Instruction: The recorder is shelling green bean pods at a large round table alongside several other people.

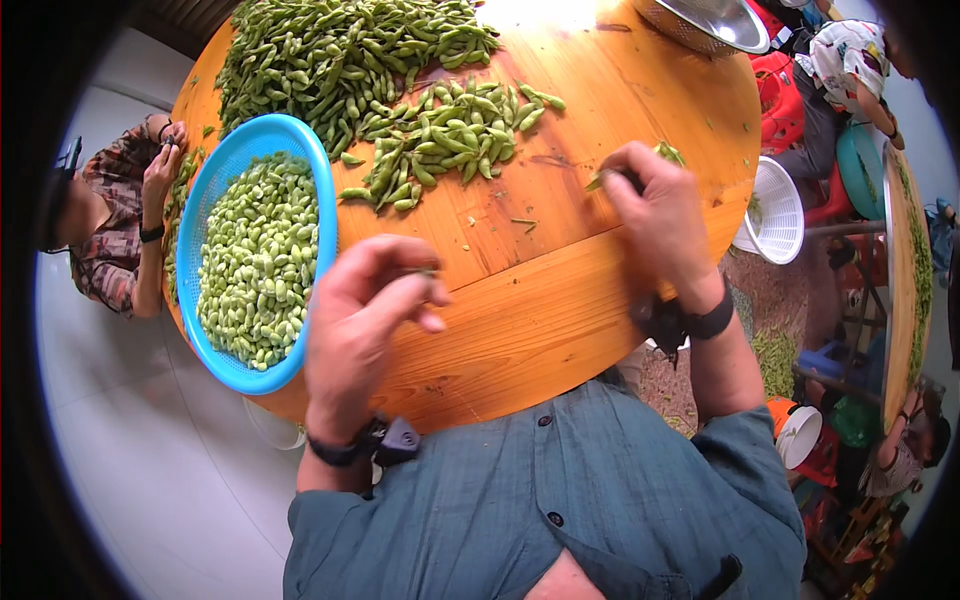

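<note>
My left hand (360, 325) is over the near edge of the round wooden table, beside the basket. Its thumb and fingers are pinched together, and a bit of dark green shows at the tips, too small to name. Farther right, my right hand (660, 215) is closed, slightly blurred, with a green soybean pod (669, 153) partly showing past its fingers. Shelled green beans (255, 265) fill a blue plastic basket (328, 215) at the left. Between and beyond my hands lies a small heap of pods (450, 140), in front of a larger pile (330, 60).
A metal colander (700, 25) stands at the table's far right edge. Past the right edge are a white plastic basket (780, 210) and a white bucket (798, 437). One person (120, 220) sits at the left; others are at a second table (905, 280) on the right.
</note>
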Demonstrator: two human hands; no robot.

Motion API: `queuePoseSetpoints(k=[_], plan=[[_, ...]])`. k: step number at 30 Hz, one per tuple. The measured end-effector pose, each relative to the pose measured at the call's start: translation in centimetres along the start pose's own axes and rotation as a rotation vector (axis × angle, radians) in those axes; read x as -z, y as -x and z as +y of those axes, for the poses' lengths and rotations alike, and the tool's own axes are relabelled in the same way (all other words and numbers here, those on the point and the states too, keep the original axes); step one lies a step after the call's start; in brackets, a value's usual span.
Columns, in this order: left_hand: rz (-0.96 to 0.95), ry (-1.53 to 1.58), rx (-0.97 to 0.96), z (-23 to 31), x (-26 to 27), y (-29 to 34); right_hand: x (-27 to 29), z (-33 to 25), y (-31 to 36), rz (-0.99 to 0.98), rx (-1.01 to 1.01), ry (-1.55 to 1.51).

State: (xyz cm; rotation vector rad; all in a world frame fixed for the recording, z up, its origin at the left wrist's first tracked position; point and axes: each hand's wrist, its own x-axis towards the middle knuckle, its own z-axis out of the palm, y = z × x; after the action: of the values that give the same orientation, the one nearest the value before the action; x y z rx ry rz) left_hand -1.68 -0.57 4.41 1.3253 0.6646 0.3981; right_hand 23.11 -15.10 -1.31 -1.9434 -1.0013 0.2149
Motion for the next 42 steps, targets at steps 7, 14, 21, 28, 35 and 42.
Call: queuePoseSetpoints(k=[7,14,21,28,35,42], plan=[[0.614,-1.168,-0.588,1.9,6.8,2.4,3.6,1.3,-1.2,0.267,-0.017,0.383],[0.161,-1.052,-0.626,0.0,-0.3,0.5,-0.4,-2.6,1.2,-0.072,0.176,-0.014],[0.262,-1.328,-0.564,-5.2,1.4,-5.8,-3.0,-3.0,3.1,-0.267,0.316,-0.034],[0.123,-1.134,-0.536,-5.7,-0.6,-6.1,-3.2,-3.5,3.2,-0.276,0.199,-0.132],[0.146,-1.116,-0.484,-5.1,0.7,-5.2,-2.9,-3.8,3.6,-0.292,0.102,-0.209],[-0.061,-0.040,0.105,-3.7,-0.8,-3.9,-3.7,-4.8,3.8,-0.285,-0.040,-0.311]])
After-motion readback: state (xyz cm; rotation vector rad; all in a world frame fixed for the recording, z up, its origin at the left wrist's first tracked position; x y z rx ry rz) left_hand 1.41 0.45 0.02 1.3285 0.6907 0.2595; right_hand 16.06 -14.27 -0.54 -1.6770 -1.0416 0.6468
